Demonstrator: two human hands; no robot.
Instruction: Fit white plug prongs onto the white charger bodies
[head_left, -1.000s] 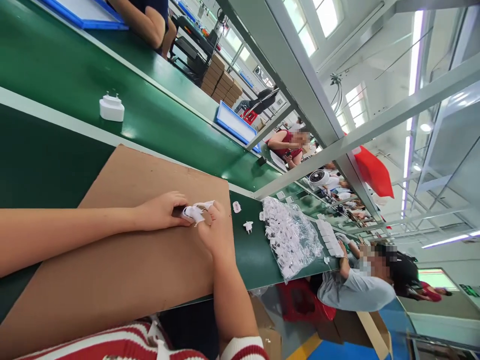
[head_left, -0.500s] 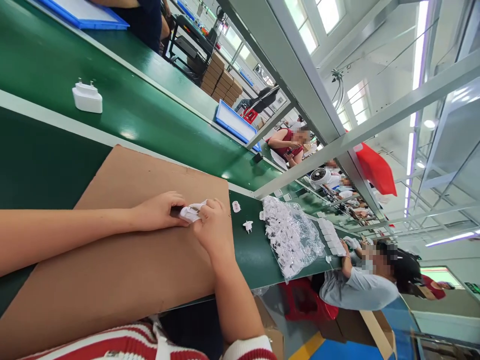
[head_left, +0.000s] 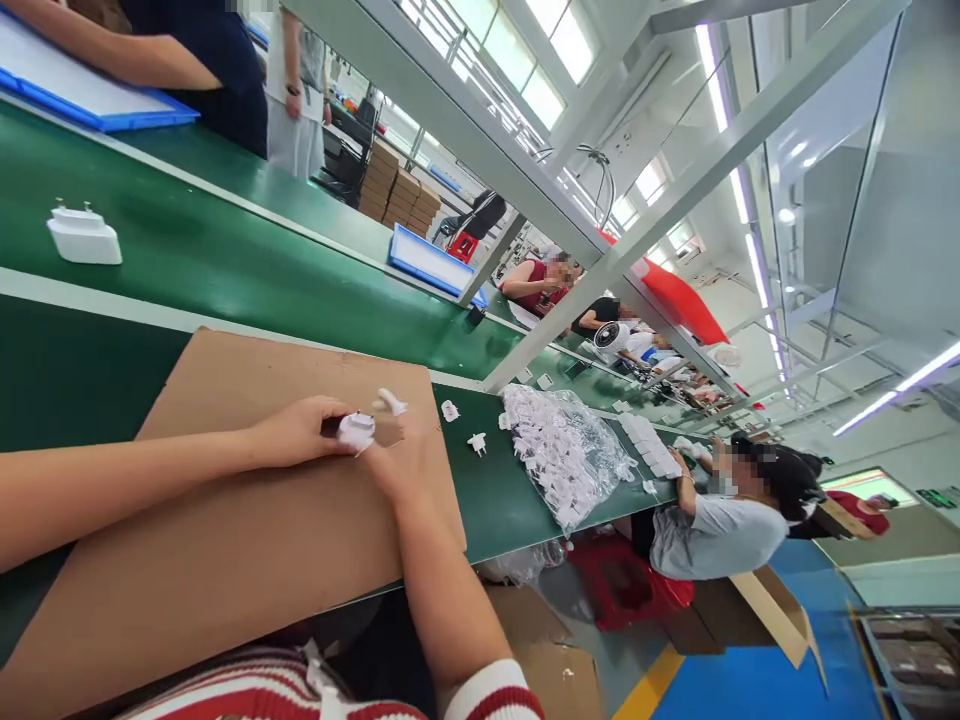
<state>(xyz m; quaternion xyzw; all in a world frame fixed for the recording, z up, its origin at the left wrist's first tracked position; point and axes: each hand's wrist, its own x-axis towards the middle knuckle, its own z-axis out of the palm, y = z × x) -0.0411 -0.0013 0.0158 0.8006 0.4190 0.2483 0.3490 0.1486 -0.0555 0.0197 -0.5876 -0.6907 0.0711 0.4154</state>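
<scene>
Both my hands rest on a brown cardboard sheet laid over the green bench. My left hand is closed around a small white plastic part, pinching it at the fingertips. My right hand meets it from the other side, fingers curled on the same part, with a white-taped fingertip raised above it. Two small white plug pieces lie loose on the green surface just beyond the cardboard.
A white charger rides the green conveyor belt at the left. A clear bag of white plug parts lies to the right. Blue trays sit across the belt. Other people work along the line; one sits at right.
The white charger on the belt has travelled leftward. The camera has tilted, shifting the scene. My right fingertip has lifted off the white part; both hands stay together on the cardboard.
</scene>
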